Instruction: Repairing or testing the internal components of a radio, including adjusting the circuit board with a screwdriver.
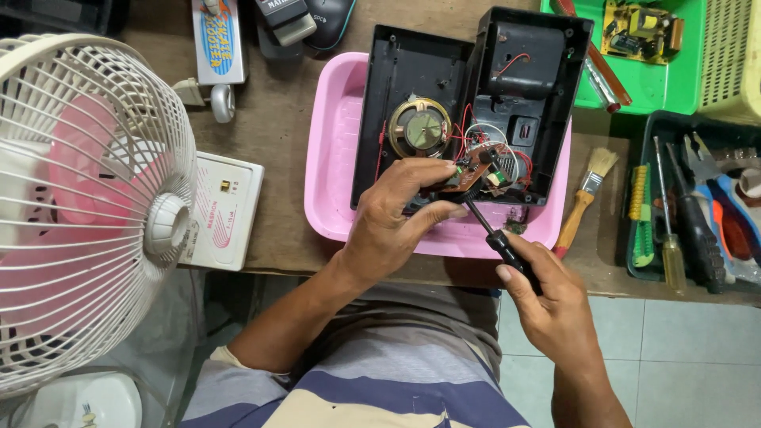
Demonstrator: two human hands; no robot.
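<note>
Nearest, the right hand (547, 297) closes around one black-handled screwdriver (499, 242), tip on the small brown circuit board (469, 176). The left hand (396, 214) pinches that board just above the open black plastic radio casing (468, 103) in the pink plastic tray (337, 150). Best to keep the board steady and the tip square. Farther in: one round speaker (419, 127).

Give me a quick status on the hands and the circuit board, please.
Left hand pinching the brown circuit board. Right hand gripping a black screwdriver, tip at the board. Wires tether board to open black casing.
</note>
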